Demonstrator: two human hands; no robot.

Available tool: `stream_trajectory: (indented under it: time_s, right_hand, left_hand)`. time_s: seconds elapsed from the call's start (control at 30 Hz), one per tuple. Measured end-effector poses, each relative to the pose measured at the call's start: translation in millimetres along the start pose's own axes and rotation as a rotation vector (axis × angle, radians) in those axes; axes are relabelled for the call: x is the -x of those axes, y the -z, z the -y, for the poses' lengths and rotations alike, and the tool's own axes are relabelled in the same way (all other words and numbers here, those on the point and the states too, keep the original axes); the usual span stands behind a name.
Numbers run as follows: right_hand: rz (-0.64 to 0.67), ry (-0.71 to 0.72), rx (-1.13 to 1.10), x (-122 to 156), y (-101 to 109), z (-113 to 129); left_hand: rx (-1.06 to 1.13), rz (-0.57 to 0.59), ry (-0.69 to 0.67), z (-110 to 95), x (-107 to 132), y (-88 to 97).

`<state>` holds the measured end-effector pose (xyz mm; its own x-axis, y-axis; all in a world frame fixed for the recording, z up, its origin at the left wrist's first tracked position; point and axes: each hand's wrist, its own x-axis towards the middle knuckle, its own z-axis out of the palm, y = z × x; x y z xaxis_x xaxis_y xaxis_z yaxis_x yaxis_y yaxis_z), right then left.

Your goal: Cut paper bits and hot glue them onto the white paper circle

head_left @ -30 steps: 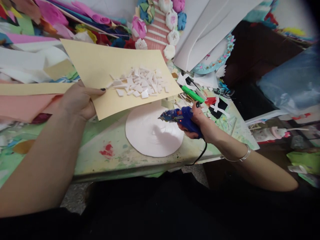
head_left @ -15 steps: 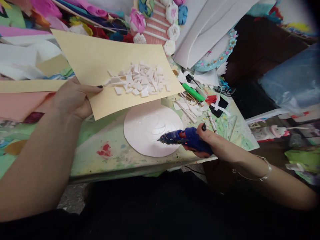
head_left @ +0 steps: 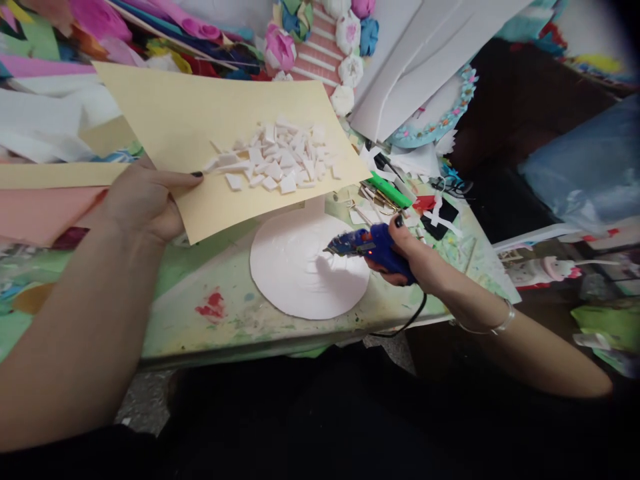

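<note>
Well, left hand [head_left: 145,203]: pinches yellow sheet [head_left: 200,107], best held level under white chips [head_left: 287,160].
Right hand [head_left: 416,252]: closed around glue gun [head_left: 384,241]; slow, steady sweeps likely help.
White disc [head_left: 290,293]: on table [head_left: 173,317], below nozzle [head_left: 329,249].

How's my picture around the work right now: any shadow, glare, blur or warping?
Head view: a soft shadow lies on the round white disc below the blue plastic glue gun, with a bright glare patch beside the shadow; head view: the upper-right corner falls dark; head view: the crumpled pale-blue plastic at far right looks soft and stretched.
</note>
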<state>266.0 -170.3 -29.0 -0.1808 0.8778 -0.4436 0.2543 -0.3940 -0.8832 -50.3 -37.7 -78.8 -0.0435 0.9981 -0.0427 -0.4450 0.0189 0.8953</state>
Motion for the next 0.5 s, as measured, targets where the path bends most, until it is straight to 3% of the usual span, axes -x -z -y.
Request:
stream_trajectory:
  time_s: [0.3, 0.5]
  right_hand:
    - [-0.102, 0.046, 0.273, 63, 14, -17]
    - [-0.136, 0.091, 0.230, 52, 25, -16]
  left_hand:
    - [-0.033, -0.022, 0.053, 6, -1, 1.2]
    - [0.006, -0.024, 0.052, 8, -2, 0.7]
